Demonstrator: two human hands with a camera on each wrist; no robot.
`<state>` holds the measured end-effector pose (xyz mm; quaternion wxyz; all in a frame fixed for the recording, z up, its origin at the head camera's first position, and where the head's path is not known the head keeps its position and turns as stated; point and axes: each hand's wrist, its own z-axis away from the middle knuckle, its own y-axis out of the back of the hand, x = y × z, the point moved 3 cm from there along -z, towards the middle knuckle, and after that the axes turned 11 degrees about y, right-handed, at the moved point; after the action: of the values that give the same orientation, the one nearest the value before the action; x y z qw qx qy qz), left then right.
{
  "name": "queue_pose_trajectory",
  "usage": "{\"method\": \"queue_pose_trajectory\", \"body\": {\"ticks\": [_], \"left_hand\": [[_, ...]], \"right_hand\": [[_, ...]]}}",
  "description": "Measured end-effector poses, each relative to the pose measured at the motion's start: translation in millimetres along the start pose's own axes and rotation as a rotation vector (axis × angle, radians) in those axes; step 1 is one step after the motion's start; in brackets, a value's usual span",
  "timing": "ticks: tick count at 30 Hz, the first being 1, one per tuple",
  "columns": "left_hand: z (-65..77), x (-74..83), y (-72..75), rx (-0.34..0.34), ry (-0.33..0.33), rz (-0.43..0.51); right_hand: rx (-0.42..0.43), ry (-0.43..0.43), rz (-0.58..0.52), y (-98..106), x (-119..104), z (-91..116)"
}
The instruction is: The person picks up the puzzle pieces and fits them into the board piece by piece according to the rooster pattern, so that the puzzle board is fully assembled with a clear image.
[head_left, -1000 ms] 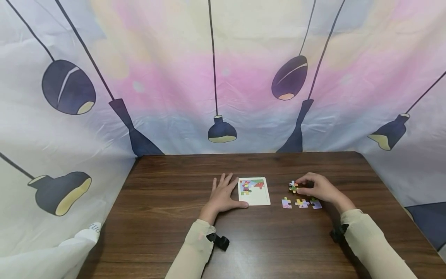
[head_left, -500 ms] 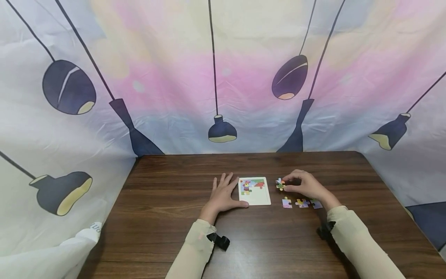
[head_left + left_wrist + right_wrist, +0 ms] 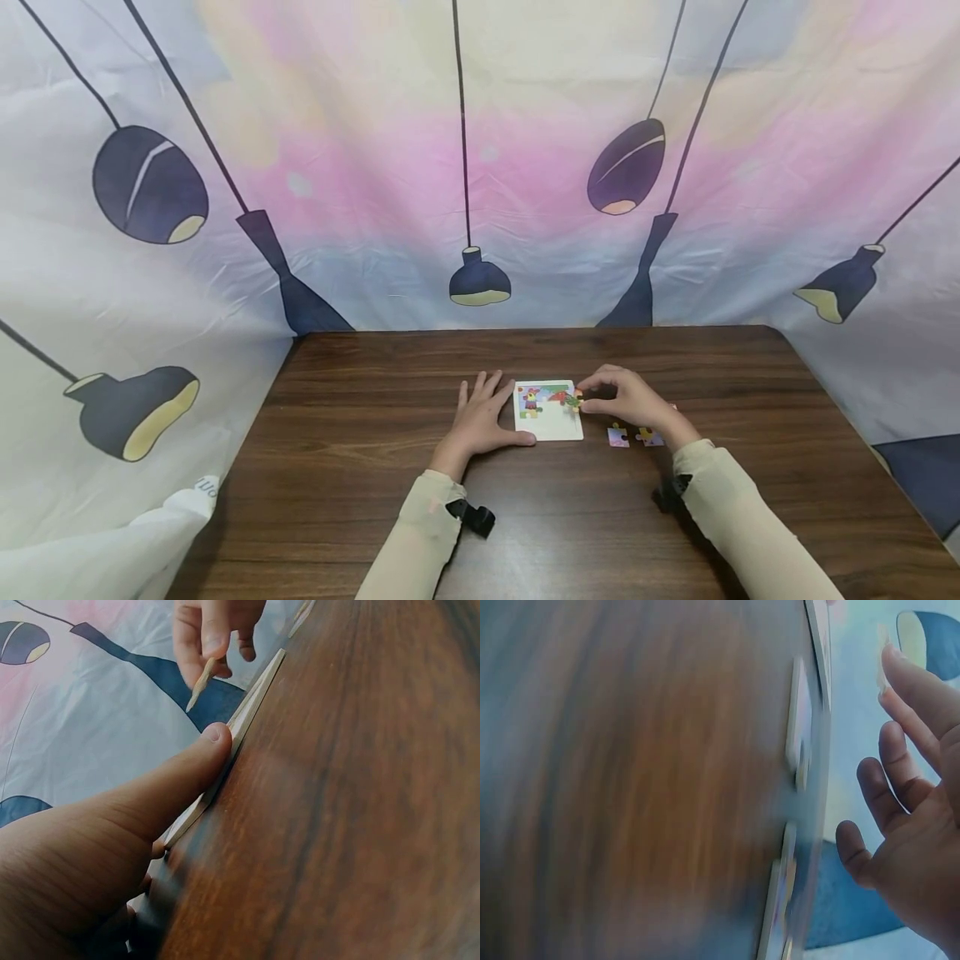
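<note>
A square white puzzle board point(image 3: 555, 427) lies on the table, with joined colourful pieces along its top and left parts. Beside it my left hand point(image 3: 480, 423) is spread, the thumb point(image 3: 191, 772) along the near edge and the index fingertip by the upper left corner. Thumb and index finger of my right hand point(image 3: 633, 402) pinch a puzzle piece point(image 3: 573, 402) over the board's right edge. Seen edge-on in the left wrist view, that puzzle piece point(image 3: 199, 686) is held above the board point(image 3: 259, 690). In the right wrist view the piece is blurred at the fingertips.
Loose puzzle pieces point(image 3: 617, 436) lie right of the board on the brown wooden table point(image 3: 360, 433), some partly hidden under my right hand. A cloth backdrop point(image 3: 375, 167) printed with lamps hangs behind the table.
My right hand has carried the puzzle piece leftward from above the loose pieces to the board's right edge. The left hand and the board have stayed in place.
</note>
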<state>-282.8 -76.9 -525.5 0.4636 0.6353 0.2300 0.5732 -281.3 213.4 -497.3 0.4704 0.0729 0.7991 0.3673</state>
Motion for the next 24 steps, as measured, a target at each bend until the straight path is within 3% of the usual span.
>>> {"method": "queue_pose_trajectory", "body": {"ticks": [10,17,24], "left_hand": [[-2.0,0.3,0.1,-0.006,0.003,0.006],[-2.6,0.6,-0.4,-0.001,0.001,0.003],[-2.0,1.0,-0.8,0.005,0.007,-0.001]], "right_hand": [[-0.042,0.014,-0.074,-15.9,-7.0,-15.8],[-0.063,0.062,-0.035,-24.6,-7.4,-23.8],[-0.095,0.052,-0.015,-30.0,-9.5,-26.8]]}}
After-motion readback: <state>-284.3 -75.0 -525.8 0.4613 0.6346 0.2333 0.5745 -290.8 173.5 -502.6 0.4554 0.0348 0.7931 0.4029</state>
